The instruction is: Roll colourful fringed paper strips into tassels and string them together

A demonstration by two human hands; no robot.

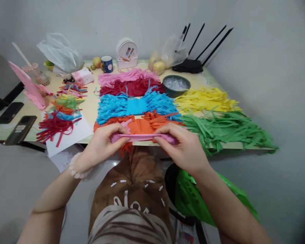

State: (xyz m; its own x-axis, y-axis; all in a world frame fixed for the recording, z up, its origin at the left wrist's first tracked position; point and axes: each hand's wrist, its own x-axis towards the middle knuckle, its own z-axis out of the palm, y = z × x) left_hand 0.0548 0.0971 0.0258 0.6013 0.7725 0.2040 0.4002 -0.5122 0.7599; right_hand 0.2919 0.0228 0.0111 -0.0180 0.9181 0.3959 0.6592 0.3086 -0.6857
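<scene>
Both my hands hold a folded pink paper strip [142,137] stretched level between them, just in front of the table's near edge. My left hand [103,144] pinches its left end, fingers closed; a bead bracelet sits on that wrist. My right hand [184,145] grips the right end, fingers curled over it. Directly behind the strip lies a pile of orange fringed paper [141,125], then blue fringed paper [132,105], then dark red [132,88] and pink [127,77] piles.
Yellow fringed paper [205,100] and green fringed paper [226,130] cover the table's right side. A bowl [176,85], a mug [107,64], bags, a router [190,64] stand at the back. Mixed paper tassels [58,120] and two phones [20,128] lie left. A green object [193,200] is below.
</scene>
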